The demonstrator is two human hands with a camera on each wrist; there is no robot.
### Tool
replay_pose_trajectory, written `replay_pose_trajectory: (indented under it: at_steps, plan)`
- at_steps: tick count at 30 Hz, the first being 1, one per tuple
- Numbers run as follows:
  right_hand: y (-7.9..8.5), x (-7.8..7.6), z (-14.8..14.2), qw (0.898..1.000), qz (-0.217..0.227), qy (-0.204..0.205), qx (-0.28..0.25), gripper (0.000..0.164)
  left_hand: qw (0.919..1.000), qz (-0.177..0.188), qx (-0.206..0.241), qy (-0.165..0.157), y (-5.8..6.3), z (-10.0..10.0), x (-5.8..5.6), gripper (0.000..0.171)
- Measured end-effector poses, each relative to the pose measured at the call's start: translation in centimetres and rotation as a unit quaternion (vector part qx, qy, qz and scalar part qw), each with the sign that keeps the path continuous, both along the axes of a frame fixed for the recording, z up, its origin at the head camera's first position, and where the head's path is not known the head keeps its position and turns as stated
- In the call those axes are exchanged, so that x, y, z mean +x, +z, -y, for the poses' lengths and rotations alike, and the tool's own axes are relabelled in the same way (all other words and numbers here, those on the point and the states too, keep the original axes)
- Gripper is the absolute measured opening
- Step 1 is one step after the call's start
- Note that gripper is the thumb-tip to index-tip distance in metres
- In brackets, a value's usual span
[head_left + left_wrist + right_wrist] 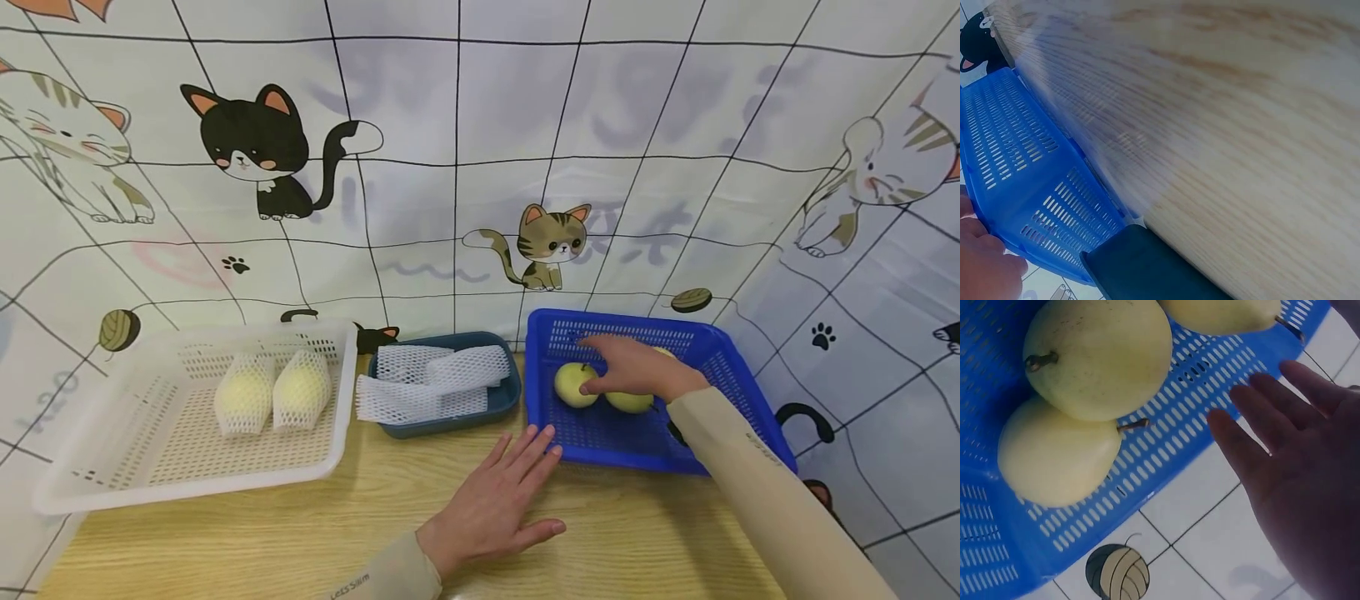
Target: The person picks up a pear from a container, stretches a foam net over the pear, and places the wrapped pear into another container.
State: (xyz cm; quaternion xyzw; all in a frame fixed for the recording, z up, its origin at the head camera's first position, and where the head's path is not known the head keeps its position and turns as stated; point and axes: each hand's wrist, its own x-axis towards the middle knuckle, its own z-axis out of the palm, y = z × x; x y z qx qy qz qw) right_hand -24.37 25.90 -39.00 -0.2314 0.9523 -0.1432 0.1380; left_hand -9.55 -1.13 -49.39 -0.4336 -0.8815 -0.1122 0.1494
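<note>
Several yellow-green pears (576,386) lie in the blue basket (622,457) on the right. Over them reaches my right hand (637,367), its thumb near the leftmost pear. In the right wrist view the fingers of that hand are extended and apart from the pears (1060,453), whose stems show. My left hand (495,504) is spread flat over the wooden table, with fingertips by the blue basket's near left corner. Part of that hand shows at the lower left of the left wrist view, beside the blue basket (1029,175). Neither hand holds anything.
A dark teal tray (442,427) with white foam net sleeves (405,400) stands in the middle. Left of it is a white basket (195,492) holding two netted fruits (243,396). Behind hangs a cat-print cloth (420,192).
</note>
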Motion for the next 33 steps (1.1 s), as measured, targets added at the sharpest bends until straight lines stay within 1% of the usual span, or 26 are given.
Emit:
replay_pose_trajectory:
  at_steps: [3, 6, 9, 13, 17, 21, 26, 33]
  plan:
    - [-0.6, -0.7, 0.6, 1.000, 0.017, 0.014, 0.014, 0.073, 1.0000, 0.001, 0.001, 0.000, 0.0, 0.1, -0.1, 0.081]
    - [-1.1, -1.2, 0.7, 0.999, 0.031, 0.012, 0.022, 0.071, 1.0000, -0.004, 0.001, -0.001, -0.1, 0.1, -0.1, 0.080]
    - [-1.6, -1.6, 0.8, 0.999, 0.039, 0.011, 0.015, 0.074, 1.0000, -0.007, 0.001, 0.000, -0.2, 0.0, -0.2, 0.081]
    - [-2.3, -2.0, 0.7, 0.999, 0.052, -0.003, -0.006, 0.078, 1.0000, -0.004, -0.001, 0.003, -0.2, 0.0, -0.1, 0.081]
    - [-3.1, -2.3, 0.5, 0.998, 0.060, -0.011, -0.012, 0.077, 0.9999, -0.006, -0.005, 0.008, -0.3, 0.0, -0.1, 0.081]
    - [-3.6, -2.3, 0.5, 0.998, 0.059, -0.009, -0.011, 0.079, 0.9998, -0.010, -0.010, 0.012, -0.3, 0.0, 0.0, 0.081]
    - [-3.9, -2.2, 0.7, 0.999, 0.049, -0.003, -0.009, 0.077, 0.9998, -0.014, -0.007, 0.009, -0.3, 0.0, 0.1, 0.081]
    - [-3.5, -2.3, 1.4, 1.000, 0.029, -0.002, 0.002, 0.072, 0.9998, -0.020, -0.002, 0.005, -0.5, 0.0, -0.1, 0.081]
